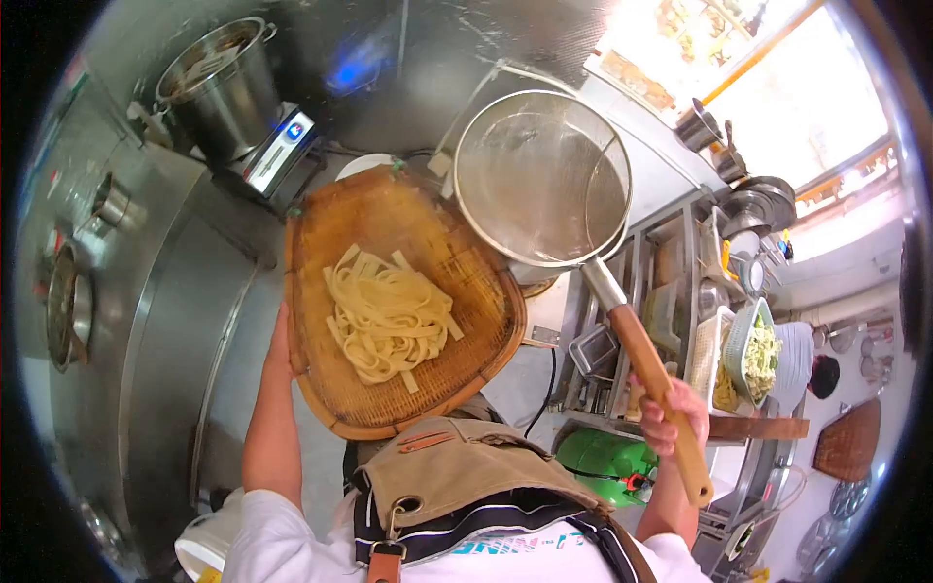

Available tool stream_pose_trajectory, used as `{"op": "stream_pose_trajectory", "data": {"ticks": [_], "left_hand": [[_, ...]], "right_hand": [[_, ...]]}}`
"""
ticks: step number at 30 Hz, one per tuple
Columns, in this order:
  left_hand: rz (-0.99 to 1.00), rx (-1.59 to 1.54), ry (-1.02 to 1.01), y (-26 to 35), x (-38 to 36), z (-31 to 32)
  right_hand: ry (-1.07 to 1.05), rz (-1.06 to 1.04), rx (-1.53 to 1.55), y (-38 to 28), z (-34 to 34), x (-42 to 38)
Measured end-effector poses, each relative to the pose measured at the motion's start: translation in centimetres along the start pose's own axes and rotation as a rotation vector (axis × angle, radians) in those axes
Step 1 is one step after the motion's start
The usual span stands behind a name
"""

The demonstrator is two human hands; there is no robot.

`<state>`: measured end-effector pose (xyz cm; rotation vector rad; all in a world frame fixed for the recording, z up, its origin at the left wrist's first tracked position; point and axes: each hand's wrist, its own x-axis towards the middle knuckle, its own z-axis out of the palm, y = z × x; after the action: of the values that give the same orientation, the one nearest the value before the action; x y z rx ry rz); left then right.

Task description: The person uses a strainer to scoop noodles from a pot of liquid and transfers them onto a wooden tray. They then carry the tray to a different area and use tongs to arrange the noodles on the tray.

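My left hand (282, 335) grips a woven bamboo tray (457, 374) by its left edge, its fingers mostly hidden behind the rim. A loose heap of wide, flat pale noodles (389, 311) lies on the tray, which is tilted toward me. With my right hand (675, 418) I clasp the wooden handle of a large round mesh strainer (542, 180). Its basket is up and to the right of the tray, overlapping the tray's right edge in view. I see no food in the mesh.
A tall steel pot (219, 92) stands at the upper left beside a lit digital display (282, 151). A steel counter (146, 321) runs along the left. On the right, a rack holds a basket of chopped greens (763, 355) and stacked plates (795, 360). A green gas cylinder (593, 462) is low down.
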<state>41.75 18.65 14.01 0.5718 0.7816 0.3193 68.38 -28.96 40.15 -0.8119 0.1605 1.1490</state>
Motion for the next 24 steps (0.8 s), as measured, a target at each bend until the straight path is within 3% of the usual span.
{"op": "stream_pose_trajectory", "data": {"ticks": [5, 7, 8, 10, 12, 16, 18, 24], "left_hand": [[0.01, -0.007, -0.063, -0.7, 1.4, 0.1], [0.005, -0.006, -0.056, -0.1, 0.3, 1.4], [0.007, -0.029, -0.056, -0.5, 0.5, 1.0], [0.012, -0.074, -0.05, -0.8, 1.0, -0.1], [0.028, -0.058, -0.084, -0.7, 1.3, 0.3], [0.071, -0.016, -0.036, -0.7, 0.6, 1.4], [0.052, 0.006, -0.008, -0.3, 0.1, 2.6], [0.078, -0.03, 0.017, -0.6, 0.7, 2.1]], "right_hand": [[0.496, -0.264, -0.737, -3.0, 2.0, 5.2], [0.471, -0.375, -1.121, -4.3, -0.8, 8.1], [0.489, -0.381, -1.05, -4.6, -0.6, 8.9], [0.528, -0.575, -1.441, -4.8, -3.1, 11.8], [0.553, -0.639, -1.586, -4.1, -4.0, 14.4], [0.566, -0.551, -1.984, -3.8, -5.0, 18.8], [0.589, -0.464, -1.988, -3.0, -5.2, 21.0], [0.325, -0.361, -2.078, -3.9, -2.8, 18.4]]}}
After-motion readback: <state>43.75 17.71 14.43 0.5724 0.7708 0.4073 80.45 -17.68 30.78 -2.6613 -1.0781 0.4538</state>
